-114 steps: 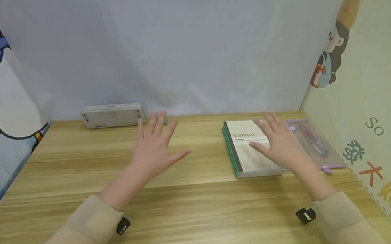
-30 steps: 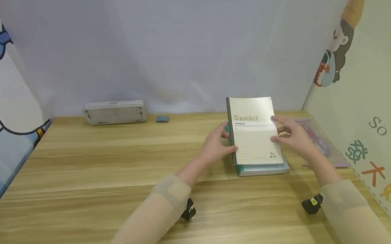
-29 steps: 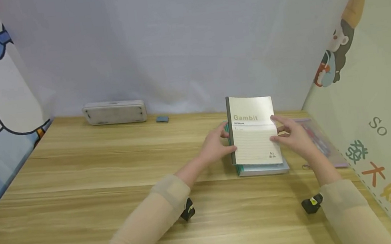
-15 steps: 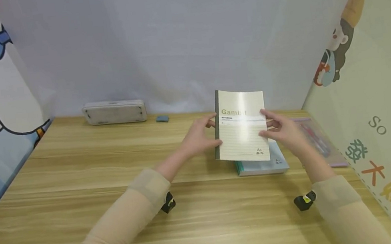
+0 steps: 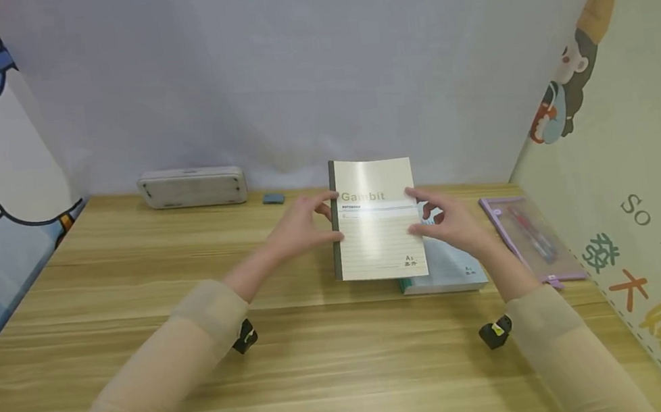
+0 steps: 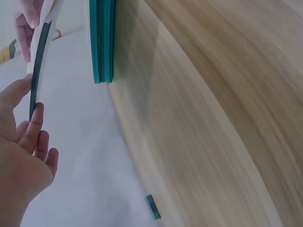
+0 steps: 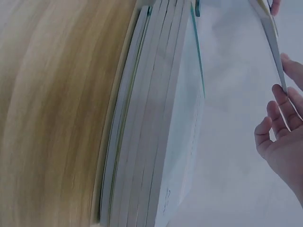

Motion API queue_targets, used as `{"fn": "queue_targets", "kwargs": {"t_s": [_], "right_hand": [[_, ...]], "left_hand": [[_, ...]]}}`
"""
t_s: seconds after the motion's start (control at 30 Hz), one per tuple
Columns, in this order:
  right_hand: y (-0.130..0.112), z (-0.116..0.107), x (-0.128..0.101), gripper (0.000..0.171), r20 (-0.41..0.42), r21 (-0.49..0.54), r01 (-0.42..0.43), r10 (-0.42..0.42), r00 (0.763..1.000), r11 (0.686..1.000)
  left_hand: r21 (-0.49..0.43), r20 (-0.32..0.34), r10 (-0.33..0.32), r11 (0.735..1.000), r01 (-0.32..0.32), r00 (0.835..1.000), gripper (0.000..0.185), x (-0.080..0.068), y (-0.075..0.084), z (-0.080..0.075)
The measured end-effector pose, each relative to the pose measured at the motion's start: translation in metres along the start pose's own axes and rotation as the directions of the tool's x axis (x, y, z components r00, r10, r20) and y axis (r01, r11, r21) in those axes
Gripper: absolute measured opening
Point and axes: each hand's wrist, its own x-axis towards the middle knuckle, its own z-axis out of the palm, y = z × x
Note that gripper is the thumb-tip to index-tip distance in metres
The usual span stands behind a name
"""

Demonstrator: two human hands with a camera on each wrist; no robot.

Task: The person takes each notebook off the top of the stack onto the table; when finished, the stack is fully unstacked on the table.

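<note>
"gambit" on the notebook cover; "so lucky" on the right wall panel

cream lined notebook, teal-spined stack

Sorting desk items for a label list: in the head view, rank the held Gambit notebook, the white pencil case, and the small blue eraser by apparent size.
1. Gambit notebook, though held up nearer the camera.
2. White pencil case.
3. Blue eraser, clearly smallest.
</note>
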Motion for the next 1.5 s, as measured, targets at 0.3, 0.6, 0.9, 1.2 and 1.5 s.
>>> {"fn": "queue_targets", "kwargs": {"t_s": [0.3, 0.6, 0.9, 1.2, 1.5], "right_hand": [[0.004, 0.016, 0.016, 0.073, 0.125, -0.150, 0.040, -0.021, 0.992, 0.988], [0.012, 0.041, 0.027, 0.081, 0.250, -0.181, -0.009, 0.055, 0.967, 0.983], [0.020, 0.057, 0.036, 0.081, 0.295, -0.335, 0.056, 0.048, 0.954, 0.940], [0.011, 0.065, 0.038, 0.077, 0.308, -0.482, -0.020, 0.191, 0.932, 0.876], [0.014, 0.067, 0.037, 0.069, 0.298, -0.531, 0.076, 0.102, 0.949, 0.844]], "left_hand": [[-0.004, 0.058, -0.042, 0.999, 0.043, 0.997, 0.075, -0.013, -0.019, -0.012], [0.054, 0.121, -0.045, 0.998, 0.038, 0.992, 0.078, -0.024, -0.052, -0.001], [0.137, 0.139, -0.116, 0.986, 0.097, 0.984, 0.080, -0.029, -0.066, 0.009], [0.200, 0.181, -0.124, 0.976, 0.087, 0.976, 0.074, -0.028, -0.075, 0.013], [0.302, 0.212, -0.093, 0.953, 0.025, 0.973, 0.067, -0.029, -0.072, 0.010]]}}
